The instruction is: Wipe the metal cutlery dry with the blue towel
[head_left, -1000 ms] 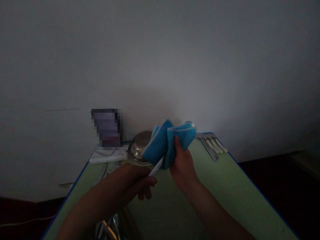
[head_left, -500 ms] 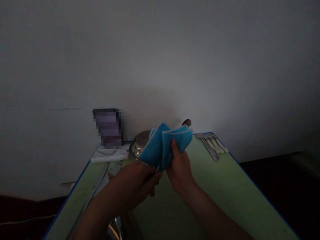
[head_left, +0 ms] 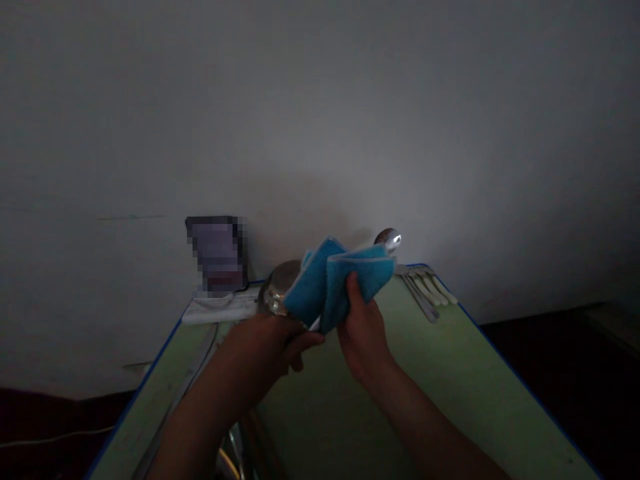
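Note:
My left hand [head_left: 280, 343] is closed round the white handle of a spoon [head_left: 389, 238], whose shiny bowl sticks out above the cloth. My right hand [head_left: 363, 330] grips a folded blue cloth [head_left: 336, 280] wrapped about the spoon's shaft. Both hands are raised over the green table [head_left: 440, 373], close together near its middle.
A steel bowl [head_left: 278, 288] sits behind the cloth at the table's far end, next to a white folded cloth [head_left: 220, 310]. Several white-handled pieces of cutlery [head_left: 425, 290] lie in a row at the far right. More metal cutlery [head_left: 233, 453] shows at the bottom edge. A grey wall is behind.
The spoon has slid further up through the cloth, its bowl now showing more above the top. My left hand moved slightly up toward the cloth.

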`<state>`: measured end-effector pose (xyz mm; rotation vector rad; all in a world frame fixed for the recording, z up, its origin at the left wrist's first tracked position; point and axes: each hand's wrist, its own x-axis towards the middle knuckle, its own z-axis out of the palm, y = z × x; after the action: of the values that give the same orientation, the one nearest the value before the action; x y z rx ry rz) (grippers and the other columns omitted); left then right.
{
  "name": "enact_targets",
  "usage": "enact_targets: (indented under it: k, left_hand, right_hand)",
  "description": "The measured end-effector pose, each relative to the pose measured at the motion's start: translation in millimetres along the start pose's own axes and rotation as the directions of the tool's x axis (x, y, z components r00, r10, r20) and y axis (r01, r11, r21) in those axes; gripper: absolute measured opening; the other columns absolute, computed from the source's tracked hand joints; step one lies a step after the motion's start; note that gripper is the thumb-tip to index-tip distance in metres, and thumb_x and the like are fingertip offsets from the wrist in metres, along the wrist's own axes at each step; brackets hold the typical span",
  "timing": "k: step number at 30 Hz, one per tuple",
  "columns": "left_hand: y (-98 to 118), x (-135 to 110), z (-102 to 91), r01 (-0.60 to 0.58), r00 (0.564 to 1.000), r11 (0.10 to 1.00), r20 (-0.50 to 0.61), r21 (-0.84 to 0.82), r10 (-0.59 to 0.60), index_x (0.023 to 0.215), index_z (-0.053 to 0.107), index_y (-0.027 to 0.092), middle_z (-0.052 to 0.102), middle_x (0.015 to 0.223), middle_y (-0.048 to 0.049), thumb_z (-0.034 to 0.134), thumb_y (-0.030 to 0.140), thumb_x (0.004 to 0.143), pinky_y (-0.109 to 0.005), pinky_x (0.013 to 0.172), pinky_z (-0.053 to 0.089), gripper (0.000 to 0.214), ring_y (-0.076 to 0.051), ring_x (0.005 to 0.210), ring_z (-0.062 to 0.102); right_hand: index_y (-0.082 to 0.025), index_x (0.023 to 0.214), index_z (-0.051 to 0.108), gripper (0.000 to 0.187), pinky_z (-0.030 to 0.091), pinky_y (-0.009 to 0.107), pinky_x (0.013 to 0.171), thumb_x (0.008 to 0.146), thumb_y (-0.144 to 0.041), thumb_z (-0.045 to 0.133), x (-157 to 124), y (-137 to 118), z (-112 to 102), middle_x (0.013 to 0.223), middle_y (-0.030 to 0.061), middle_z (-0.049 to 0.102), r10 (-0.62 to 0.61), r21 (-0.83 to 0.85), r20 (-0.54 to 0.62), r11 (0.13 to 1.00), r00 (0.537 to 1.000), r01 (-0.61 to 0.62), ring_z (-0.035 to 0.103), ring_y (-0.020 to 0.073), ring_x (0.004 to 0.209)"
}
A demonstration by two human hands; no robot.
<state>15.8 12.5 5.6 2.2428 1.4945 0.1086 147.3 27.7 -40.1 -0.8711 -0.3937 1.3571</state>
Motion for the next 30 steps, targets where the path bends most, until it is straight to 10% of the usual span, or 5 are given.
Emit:
enact_targets:
  k: [13, 21, 30]
  left_hand:
    - [3, 2, 2.4, -0.052, 0.999, 0.996, -0.008, -0.075, 0.051, 0.071, 0.064, 0.018, 0.069, 0.067, -0.0016, 0.039, 0.044, 0.088, -0.023, 0.057, 0.042, 0.04, -0.016, 0.064, 0.064]
    - [8, -5, 0.7, -0.115, 0.989, 0.991, 0.087, -0.068, 0.121, 0.061, 0.062, 0.018, 0.067, 0.059, 0.0012, 0.039, 0.04, 0.088, -0.02, 0.054, 0.038, 0.042, -0.012, 0.057, 0.062]
    - [17, -18, -4.9, -0.094, 0.977, 0.986, 0.176, -0.14, 0.119, 0.06, 0.06, 0.018, 0.065, 0.054, 0.0013, 0.038, 0.039, 0.087, -0.018, 0.047, 0.035, 0.041, -0.01, 0.05, 0.059]
  right_hand:
    - [-0.015, 0.087, 0.062, 0.047, 0.046, 0.026, 0.061, 0.07, -0.058, 0.057, -5, 8, -1, 0.078, 0.004, 0.068, 0.028, -0.15, 0.021, 0.988, 0.999, -0.024, 0.061, 0.0148, 0.067]
    - [-0.014, 0.088, 0.064, 0.033, 0.052, 0.028, 0.071, 0.082, -0.044, 0.052, 12, 9, -2, 0.089, 0.0061, 0.071, 0.237, 0.158, -0.07, 0.962, 0.969, -0.224, 0.066, 0.0162, 0.076]
    - [-0.017, 0.096, 0.064, 0.021, 0.052, 0.032, 0.079, 0.084, -0.031, 0.054, 39, -15, -15, 0.087, 0.0018, 0.073, 0.158, 0.304, -0.212, 0.948, 0.964, -0.089, 0.066, 0.0145, 0.08]
